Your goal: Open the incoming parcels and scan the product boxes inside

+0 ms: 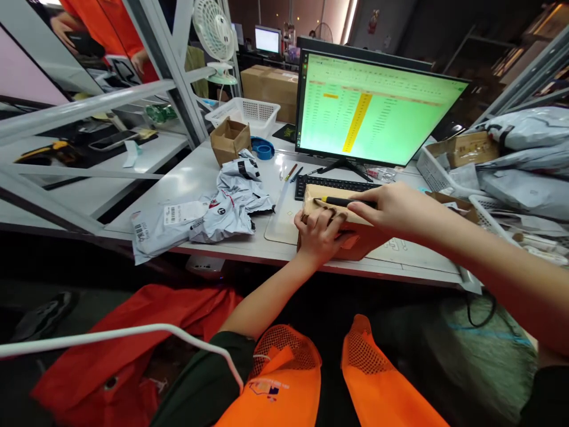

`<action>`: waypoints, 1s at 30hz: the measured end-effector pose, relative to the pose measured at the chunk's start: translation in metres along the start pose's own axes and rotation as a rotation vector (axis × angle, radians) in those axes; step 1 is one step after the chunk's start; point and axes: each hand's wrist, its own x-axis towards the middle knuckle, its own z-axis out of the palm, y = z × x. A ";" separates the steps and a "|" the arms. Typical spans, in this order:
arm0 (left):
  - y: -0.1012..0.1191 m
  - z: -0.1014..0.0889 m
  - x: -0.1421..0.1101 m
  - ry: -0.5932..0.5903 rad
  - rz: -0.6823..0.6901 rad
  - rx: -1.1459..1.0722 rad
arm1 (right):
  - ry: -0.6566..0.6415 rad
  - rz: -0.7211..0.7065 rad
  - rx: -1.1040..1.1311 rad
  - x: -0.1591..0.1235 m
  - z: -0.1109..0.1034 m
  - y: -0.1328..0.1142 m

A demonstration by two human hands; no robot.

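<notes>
A brown cardboard box (320, 197) lies on the white desk (186, 178) in front of the keyboard (331, 184). My left hand (319, 232) grips the box's near left corner, its fingers curled over the top edge. My right hand (391, 209) is closed on a black pen with a yellow tip (342, 201), held flat across the top of the box with the tip pointing left.
Behind the box stands a monitor (373, 110) showing a green spreadsheet. Crumpled grey mailer bags (213, 207) lie to the left, with a small open carton (230, 140), a blue tape roll (263, 148) and a white basket (244, 112) behind. Baskets of parcels (511, 172) crowd the right. A person in orange stands at the far left.
</notes>
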 end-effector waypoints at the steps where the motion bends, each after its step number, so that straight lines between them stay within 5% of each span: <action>1: 0.000 0.000 -0.001 -0.018 -0.007 0.002 | -0.021 0.038 -0.018 -0.007 -0.004 0.008; 5: 0.001 -0.003 0.003 0.008 0.016 0.017 | -0.051 0.186 -0.041 -0.049 -0.018 0.061; 8: 0.003 -0.002 0.007 0.029 0.016 0.011 | 0.068 0.237 -0.010 -0.067 -0.021 0.075; 11: 0.005 0.004 0.009 -0.009 -0.034 0.002 | 0.152 0.114 0.094 -0.048 -0.015 0.046; 15: 0.007 0.007 0.004 -0.013 -0.076 0.048 | 0.047 -0.108 0.132 -0.002 -0.002 -0.004; 18: 0.008 0.004 0.001 -0.049 -0.097 0.044 | 0.008 -0.135 0.101 0.011 0.001 -0.009; 25: 0.008 -0.002 0.004 -0.115 -0.138 -0.054 | 0.046 -0.071 -0.058 -0.016 -0.003 0.031; 30: 0.011 -0.008 0.000 -0.180 -0.119 -0.020 | 0.152 0.122 -0.296 -0.083 0.004 0.094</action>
